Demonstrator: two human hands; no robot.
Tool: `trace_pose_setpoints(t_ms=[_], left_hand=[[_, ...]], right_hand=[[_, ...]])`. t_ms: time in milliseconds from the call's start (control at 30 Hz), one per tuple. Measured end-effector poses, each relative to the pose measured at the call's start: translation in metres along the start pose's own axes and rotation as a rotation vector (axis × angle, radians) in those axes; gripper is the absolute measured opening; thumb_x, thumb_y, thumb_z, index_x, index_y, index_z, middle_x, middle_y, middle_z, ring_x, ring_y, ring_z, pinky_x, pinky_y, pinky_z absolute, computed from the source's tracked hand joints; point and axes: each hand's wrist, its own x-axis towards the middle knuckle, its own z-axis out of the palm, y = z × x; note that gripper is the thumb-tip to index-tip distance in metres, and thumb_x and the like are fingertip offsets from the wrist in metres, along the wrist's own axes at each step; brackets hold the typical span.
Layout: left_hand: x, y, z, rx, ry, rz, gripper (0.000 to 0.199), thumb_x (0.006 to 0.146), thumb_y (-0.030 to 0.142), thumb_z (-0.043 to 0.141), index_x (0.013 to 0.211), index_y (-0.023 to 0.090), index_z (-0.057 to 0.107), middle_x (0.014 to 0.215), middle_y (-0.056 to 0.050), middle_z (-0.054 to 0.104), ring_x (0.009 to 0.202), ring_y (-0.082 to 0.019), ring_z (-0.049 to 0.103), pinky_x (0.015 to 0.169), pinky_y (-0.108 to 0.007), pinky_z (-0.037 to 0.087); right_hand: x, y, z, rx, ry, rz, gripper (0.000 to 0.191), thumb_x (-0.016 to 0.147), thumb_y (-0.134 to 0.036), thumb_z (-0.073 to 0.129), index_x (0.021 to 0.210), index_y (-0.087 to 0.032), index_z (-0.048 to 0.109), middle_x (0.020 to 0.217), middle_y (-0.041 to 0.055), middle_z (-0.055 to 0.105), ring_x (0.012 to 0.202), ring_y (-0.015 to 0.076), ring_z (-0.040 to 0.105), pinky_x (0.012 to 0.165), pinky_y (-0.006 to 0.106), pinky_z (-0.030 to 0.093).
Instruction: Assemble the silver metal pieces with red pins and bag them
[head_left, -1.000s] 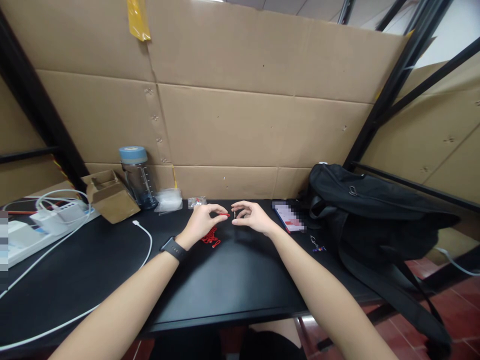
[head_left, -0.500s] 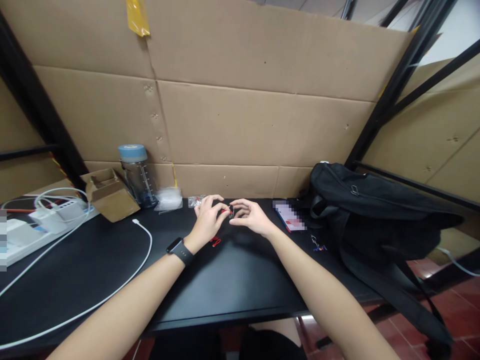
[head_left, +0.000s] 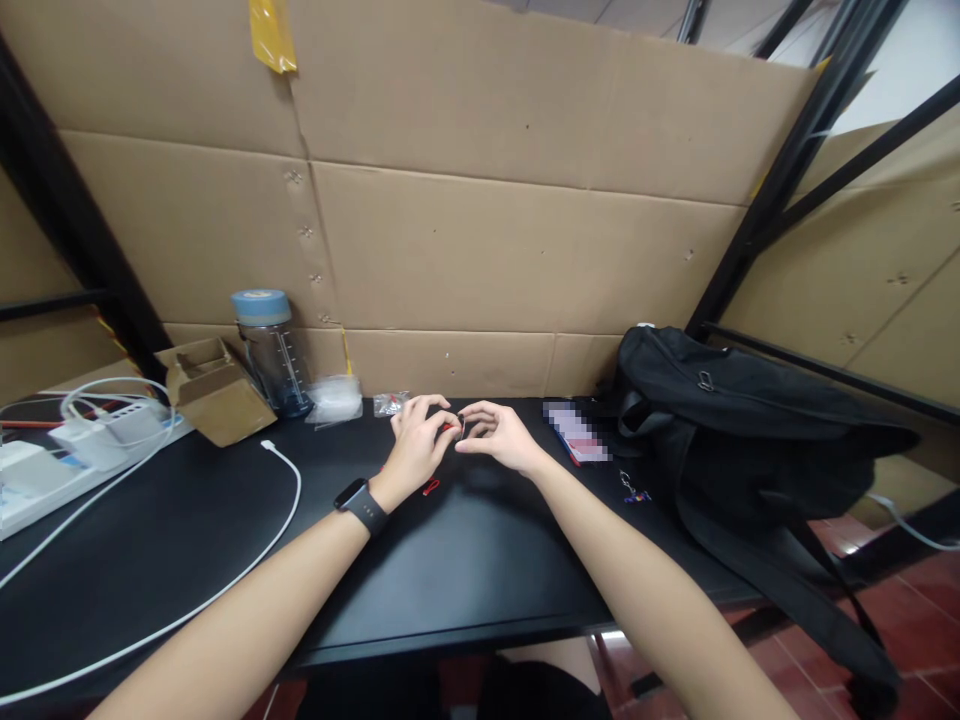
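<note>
My left hand [head_left: 417, 436] is closed, thumb and forefinger pinching a small red and dark object [head_left: 451, 426] above the black table [head_left: 465, 570]. My right hand [head_left: 502, 438] curls in from the other side, fingertips and thumb bent around the object's right edge. A thin dark curved part shows there, but its kind is too small to make out. Below the left hand a thin red cord loop [head_left: 431, 487] shows, partly hidden by that hand. A dark watch [head_left: 361, 503] is on the left wrist.
A clear bottle [head_left: 279, 360], an open cardboard box [head_left: 225, 405] and plastic bags [head_left: 335, 400] stand at back left. White cable [head_left: 296, 500] and a power strip [head_left: 30, 510] lie left. At right are a phone [head_left: 574, 430], a keychain [head_left: 635, 493] and a black bag [head_left: 750, 430].
Both hands stay almost in place, with small finger movements around the object. The red cord loop under the left hand looks slightly shifted, and the whole view has moved a little.
</note>
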Motion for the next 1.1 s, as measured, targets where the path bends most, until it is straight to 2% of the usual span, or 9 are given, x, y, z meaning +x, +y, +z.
trace_pose_setpoints(t_ms=[267, 333, 433, 600, 700, 800, 933, 1100], left_hand=[[0.003, 0.0, -0.003, 0.017, 0.021, 0.019, 0.015, 0.095, 0.032, 0.057, 0.094, 0.026, 0.069, 0.125, -0.009, 0.057, 0.123, -0.03, 0.045, 0.1, -0.049, 0.034], [0.003, -0.001, -0.004, 0.006, 0.026, -0.003, 0.014, 0.095, 0.031, 0.056, 0.095, 0.026, 0.069, 0.125, -0.009, 0.057, 0.122, -0.03, 0.045, 0.101, -0.05, 0.033], [0.002, -0.001, -0.002, -0.015, 0.01, -0.027, 0.015, 0.095, 0.032, 0.056, 0.094, 0.026, 0.07, 0.126, -0.009, 0.057, 0.123, -0.029, 0.045, 0.1, -0.049, 0.034], [0.0, 0.001, 0.001, -0.037, -0.008, -0.028, 0.019, 0.095, 0.039, 0.057, 0.093, 0.027, 0.071, 0.125, -0.008, 0.057, 0.123, -0.029, 0.045, 0.1, -0.048, 0.034], [0.003, -0.003, -0.002, -0.031, -0.049, 0.017, 0.02, 0.096, 0.039, 0.056, 0.094, 0.027, 0.071, 0.122, -0.008, 0.059, 0.121, -0.028, 0.047, 0.099, -0.047, 0.035], [0.008, -0.012, -0.011, 0.016, -0.094, 0.06, 0.023, 0.098, 0.038, 0.051, 0.097, 0.027, 0.071, 0.121, -0.008, 0.06, 0.119, -0.028, 0.048, 0.1, -0.047, 0.034], [0.014, -0.033, -0.026, 0.061, -0.125, 0.016, 0.024, 0.098, 0.035, 0.048, 0.099, 0.028, 0.071, 0.118, -0.007, 0.062, 0.114, -0.027, 0.05, 0.099, -0.046, 0.035], [0.014, -0.06, -0.03, 0.114, -0.232, -0.029, 0.021, 0.093, 0.035, 0.054, 0.093, 0.028, 0.073, 0.113, -0.007, 0.066, 0.116, -0.03, 0.05, 0.096, -0.046, 0.036]], right_hand=[[0.001, 0.002, -0.005, -0.058, 0.02, 0.027, 0.06, 0.057, -0.041, 0.092, 0.105, -0.017, 0.066, 0.1, 0.0077, 0.074, 0.075, 0.0151, 0.067, 0.074, 0.03, 0.054], [0.001, 0.002, -0.009, -0.136, -0.013, 0.046, 0.052, 0.06, -0.043, 0.09, 0.099, -0.016, 0.068, 0.092, 0.0052, 0.073, 0.071, 0.0146, 0.065, 0.07, 0.029, 0.052], [0.0, 0.0, -0.014, -0.182, -0.067, 0.055, 0.039, 0.073, -0.048, 0.08, 0.092, -0.015, 0.073, 0.083, 0.0036, 0.071, 0.07, 0.0146, 0.062, 0.069, 0.028, 0.05], [0.0, -0.001, -0.01, -0.156, -0.072, 0.018, 0.033, 0.083, -0.049, 0.07, 0.09, -0.016, 0.073, 0.086, 0.004, 0.07, 0.075, 0.0161, 0.062, 0.067, 0.028, 0.049], [0.001, -0.001, -0.009, -0.242, -0.062, -0.044, 0.023, 0.085, -0.04, 0.068, 0.086, -0.017, 0.072, 0.091, 0.0042, 0.07, 0.082, 0.017, 0.063, 0.077, 0.03, 0.05], [0.001, -0.003, -0.012, -0.421, -0.052, -0.108, 0.012, 0.084, -0.027, 0.066, 0.078, -0.017, 0.071, 0.093, 0.0046, 0.067, 0.085, 0.0168, 0.063, 0.082, 0.03, 0.048], [-0.001, -0.007, -0.021, -0.717, -0.063, -0.225, 0.006, 0.077, -0.015, 0.069, 0.071, -0.017, 0.069, 0.093, 0.0048, 0.062, 0.086, 0.0162, 0.06, 0.084, 0.03, 0.046], [-0.003, -0.012, -0.026, -0.758, -0.12, -0.207, 0.005, 0.074, -0.012, 0.069, 0.071, -0.017, 0.07, 0.094, 0.0042, 0.062, 0.079, 0.0137, 0.059, 0.077, 0.027, 0.046]])
